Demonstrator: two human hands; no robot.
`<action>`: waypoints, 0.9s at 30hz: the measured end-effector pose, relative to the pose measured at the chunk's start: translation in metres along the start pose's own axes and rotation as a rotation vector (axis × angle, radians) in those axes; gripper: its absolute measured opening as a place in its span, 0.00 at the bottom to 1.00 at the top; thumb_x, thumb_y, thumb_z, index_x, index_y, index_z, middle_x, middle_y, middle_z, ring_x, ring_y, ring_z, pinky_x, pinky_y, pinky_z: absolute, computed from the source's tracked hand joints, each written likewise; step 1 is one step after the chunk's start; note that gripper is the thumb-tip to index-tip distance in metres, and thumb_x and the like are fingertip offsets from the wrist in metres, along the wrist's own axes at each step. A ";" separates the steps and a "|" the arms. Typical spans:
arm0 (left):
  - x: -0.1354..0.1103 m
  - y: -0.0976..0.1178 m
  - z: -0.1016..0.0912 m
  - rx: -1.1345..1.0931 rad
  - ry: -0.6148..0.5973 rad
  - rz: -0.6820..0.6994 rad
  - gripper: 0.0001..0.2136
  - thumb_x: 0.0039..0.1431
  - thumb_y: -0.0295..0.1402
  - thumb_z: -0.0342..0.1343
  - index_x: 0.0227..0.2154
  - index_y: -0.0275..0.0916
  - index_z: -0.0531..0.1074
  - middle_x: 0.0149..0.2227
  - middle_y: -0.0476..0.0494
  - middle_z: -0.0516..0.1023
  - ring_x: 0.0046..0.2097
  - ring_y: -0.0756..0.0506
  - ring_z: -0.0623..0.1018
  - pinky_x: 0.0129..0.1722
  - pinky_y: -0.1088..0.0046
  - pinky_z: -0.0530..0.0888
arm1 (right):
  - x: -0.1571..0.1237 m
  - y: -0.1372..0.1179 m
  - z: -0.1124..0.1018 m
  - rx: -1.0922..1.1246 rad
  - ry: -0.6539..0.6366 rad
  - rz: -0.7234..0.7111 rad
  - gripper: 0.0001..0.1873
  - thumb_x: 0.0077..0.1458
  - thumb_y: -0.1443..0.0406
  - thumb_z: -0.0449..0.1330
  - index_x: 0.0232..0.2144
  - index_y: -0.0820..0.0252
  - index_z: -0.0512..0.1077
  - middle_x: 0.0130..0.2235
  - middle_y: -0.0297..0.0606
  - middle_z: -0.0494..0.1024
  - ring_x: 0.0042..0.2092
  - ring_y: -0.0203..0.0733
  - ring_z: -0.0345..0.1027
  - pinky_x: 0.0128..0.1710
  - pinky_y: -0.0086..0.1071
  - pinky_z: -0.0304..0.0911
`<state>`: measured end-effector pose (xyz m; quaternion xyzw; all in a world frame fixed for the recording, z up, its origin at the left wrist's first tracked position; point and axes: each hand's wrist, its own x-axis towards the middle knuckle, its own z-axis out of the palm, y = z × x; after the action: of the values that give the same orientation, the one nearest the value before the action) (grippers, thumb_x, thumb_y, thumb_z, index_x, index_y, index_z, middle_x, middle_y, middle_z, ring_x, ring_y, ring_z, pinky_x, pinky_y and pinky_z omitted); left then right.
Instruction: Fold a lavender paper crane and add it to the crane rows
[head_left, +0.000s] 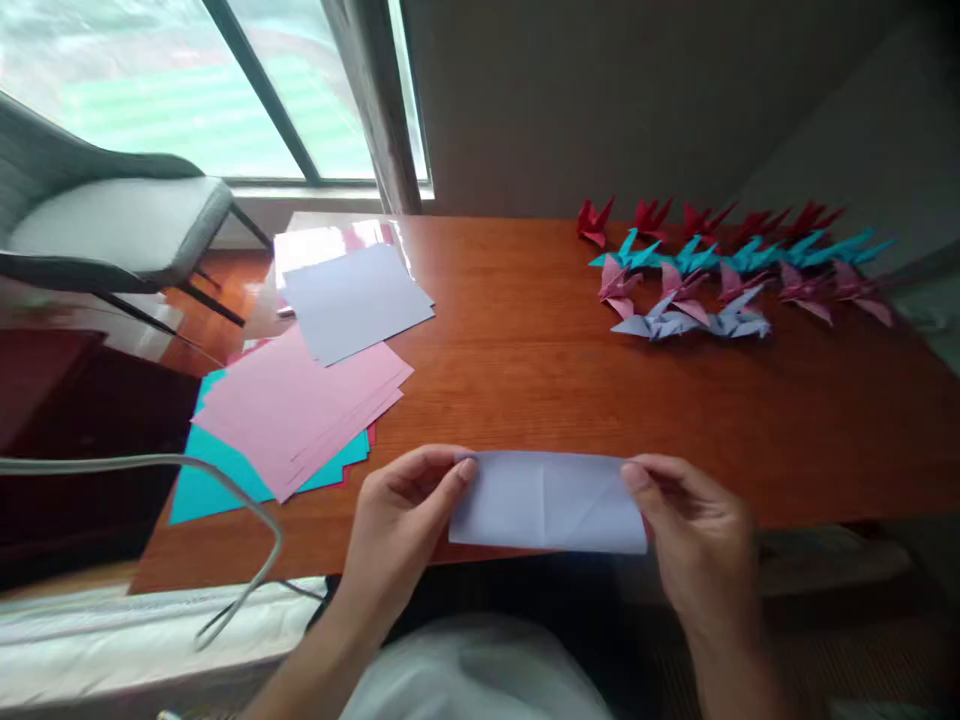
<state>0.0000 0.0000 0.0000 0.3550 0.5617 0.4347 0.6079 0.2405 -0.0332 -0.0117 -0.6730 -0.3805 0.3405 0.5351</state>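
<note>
Folding of a pale sheet (510,500), seen from above your lap. Your left hand (409,510) pinches one upper corner between thumb and fingers; your right hand (694,515) pinches the other, so that the sheet spans the gap between them at the table's near edge. An upright crease divides the sheet near its middle, and a slanting one marks its right part. The step in hand appears to be a fold being lined up or checked; whether the sheet is one layer or two, you cannot tell from this view. The next move probably calls for level corners, an even pinch and a firm surface on which to press the crease.

Surface: the brown wooden table (510,350) bears, at your left, overlapping white paper (356,300), pink paper (300,400) and turquoise paper (217,485). At the far right stand folded birds in rows: red birds (592,222) at the back, then turquoise birds (628,252), pink birds (617,290) and, nearest you, two pale birds (660,320).

Room: a grey chair (112,225) stands beyond the table's left end, below a bright window (285,110); a light cable (262,515) loops at the near left; a dark wall (585,110) rises behind
</note>
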 end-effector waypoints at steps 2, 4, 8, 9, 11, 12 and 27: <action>0.001 0.001 0.001 -0.003 0.009 0.000 0.05 0.54 0.36 0.69 0.30 0.41 0.82 0.29 0.51 0.83 0.30 0.54 0.76 0.28 0.88 0.69 | 0.001 0.000 0.001 -0.007 0.023 -0.006 0.10 0.47 0.58 0.73 0.30 0.56 0.82 0.28 0.35 0.83 0.29 0.40 0.77 0.28 0.28 0.72; 0.001 0.001 0.003 -0.006 0.015 -0.001 0.05 0.53 0.36 0.69 0.30 0.41 0.82 0.29 0.51 0.83 0.31 0.54 0.76 0.28 0.87 0.69 | 0.001 0.001 0.001 -0.006 0.034 -0.003 0.11 0.46 0.58 0.74 0.30 0.57 0.82 0.28 0.36 0.82 0.28 0.40 0.76 0.28 0.28 0.72; 0.001 0.002 0.004 -0.010 0.017 -0.002 0.05 0.53 0.36 0.70 0.31 0.41 0.82 0.30 0.50 0.83 0.31 0.54 0.77 0.28 0.87 0.70 | 0.000 0.001 0.000 0.014 0.022 0.027 0.09 0.47 0.60 0.74 0.31 0.55 0.82 0.30 0.35 0.83 0.31 0.39 0.77 0.30 0.27 0.73; 0.001 0.002 0.003 -0.010 0.018 0.000 0.05 0.53 0.36 0.70 0.31 0.41 0.82 0.30 0.50 0.83 0.31 0.54 0.77 0.29 0.87 0.70 | -0.001 0.001 0.000 0.020 0.014 0.033 0.09 0.47 0.60 0.74 0.32 0.55 0.82 0.31 0.35 0.83 0.31 0.39 0.77 0.31 0.27 0.73; 0.001 0.003 0.003 -0.012 0.017 0.004 0.05 0.53 0.35 0.69 0.30 0.41 0.82 0.29 0.51 0.83 0.31 0.54 0.76 0.28 0.87 0.69 | -0.002 0.001 0.000 0.029 0.007 0.036 0.09 0.48 0.60 0.74 0.32 0.55 0.82 0.31 0.36 0.83 0.32 0.40 0.78 0.32 0.28 0.73; 0.001 0.003 0.002 -0.013 0.015 0.006 0.05 0.54 0.36 0.69 0.30 0.41 0.82 0.29 0.51 0.83 0.31 0.54 0.76 0.28 0.88 0.69 | -0.002 0.001 0.000 0.031 0.004 0.035 0.09 0.48 0.60 0.73 0.32 0.56 0.82 0.31 0.36 0.84 0.32 0.41 0.78 0.32 0.29 0.74; 0.000 0.003 0.000 0.043 0.025 0.024 0.05 0.54 0.36 0.69 0.30 0.41 0.81 0.30 0.51 0.83 0.32 0.54 0.77 0.30 0.88 0.70 | 0.000 -0.002 0.003 -0.018 -0.006 -0.018 0.08 0.48 0.59 0.73 0.30 0.56 0.82 0.30 0.36 0.83 0.31 0.40 0.78 0.30 0.28 0.74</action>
<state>-0.0006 0.0007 0.0025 0.3694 0.5741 0.4343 0.5877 0.2380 -0.0315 -0.0098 -0.6734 -0.3912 0.3343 0.5309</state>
